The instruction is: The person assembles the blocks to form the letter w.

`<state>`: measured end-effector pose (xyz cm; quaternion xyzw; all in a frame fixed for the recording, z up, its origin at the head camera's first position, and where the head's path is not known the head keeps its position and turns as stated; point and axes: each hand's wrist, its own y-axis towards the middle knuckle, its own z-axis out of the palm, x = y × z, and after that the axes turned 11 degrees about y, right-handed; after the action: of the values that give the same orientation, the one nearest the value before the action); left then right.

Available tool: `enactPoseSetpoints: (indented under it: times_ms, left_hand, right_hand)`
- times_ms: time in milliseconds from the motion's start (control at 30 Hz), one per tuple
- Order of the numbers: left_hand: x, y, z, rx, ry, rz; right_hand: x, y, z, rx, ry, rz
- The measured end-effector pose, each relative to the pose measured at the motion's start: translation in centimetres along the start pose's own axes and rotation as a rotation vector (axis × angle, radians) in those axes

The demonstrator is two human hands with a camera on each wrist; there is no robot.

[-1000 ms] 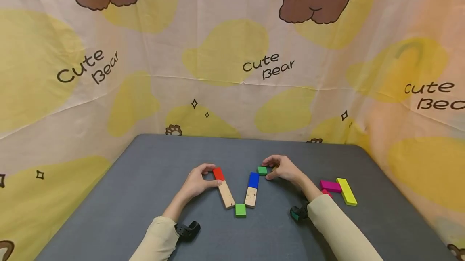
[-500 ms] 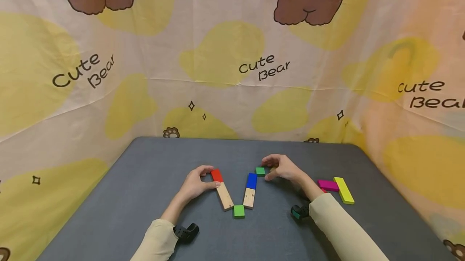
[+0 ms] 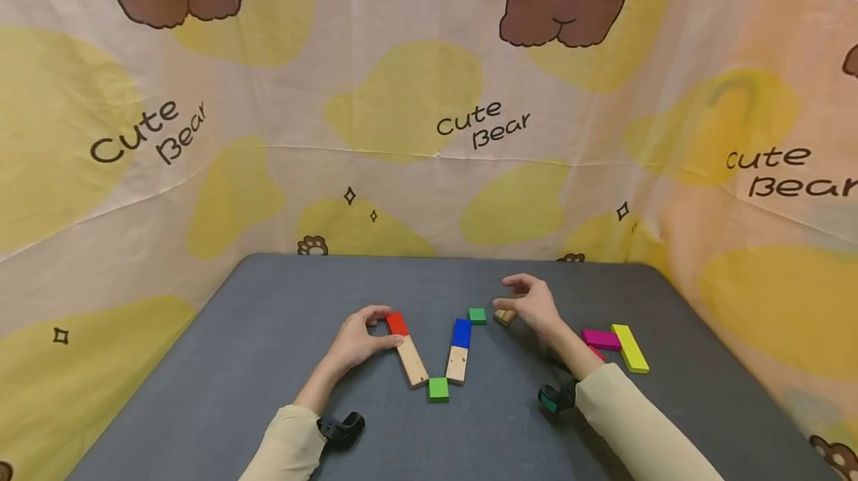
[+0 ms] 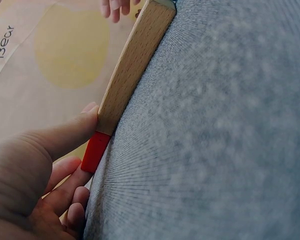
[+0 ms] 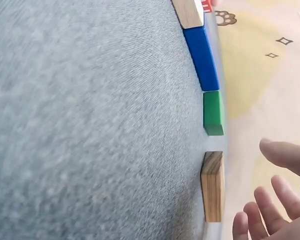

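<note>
My left hand (image 3: 358, 336) pinches the red block (image 3: 397, 323), thumb at its near end and a finger at its far end. The thumb also touches the plain wooden block (image 3: 412, 362) joined to it. A light green block (image 3: 439, 389) lies at the bottom of the V, whose right side is a wooden block (image 3: 457, 365) and a blue block (image 3: 462, 333). At the blue block's far end is a green block (image 5: 214, 112). My right hand (image 3: 532, 302) holds nothing, fingers apart, above a dark-grained wooden block (image 5: 212, 187) it partly hides in the head view.
To the right on the grey table (image 3: 281, 362) lie a magenta block (image 3: 599, 339), a yellow block (image 3: 630, 348) and a red block partly behind the right forearm. A printed curtain (image 3: 389, 109) stands behind the table.
My right hand has let go of the green block and moved back, up and to the right, baring the grained wooden block. The left hand stays at the red block.
</note>
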<state>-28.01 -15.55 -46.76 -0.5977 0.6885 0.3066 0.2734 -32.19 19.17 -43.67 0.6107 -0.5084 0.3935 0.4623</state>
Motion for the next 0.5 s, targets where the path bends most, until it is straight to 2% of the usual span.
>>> enactPoseSetpoints:
  times_ms: [333,500]
  left_hand:
    - [0.2,0.1,0.0,-0.006,0.000,0.002]
    - [0.1,0.0,0.0,-0.002,0.001,-0.004]
  right_hand:
    - [-1.0,-0.6,-0.9,-0.026,0.032,0.047]
    - [-1.3,-1.1,-0.7,-0.099,0.113,0.156]
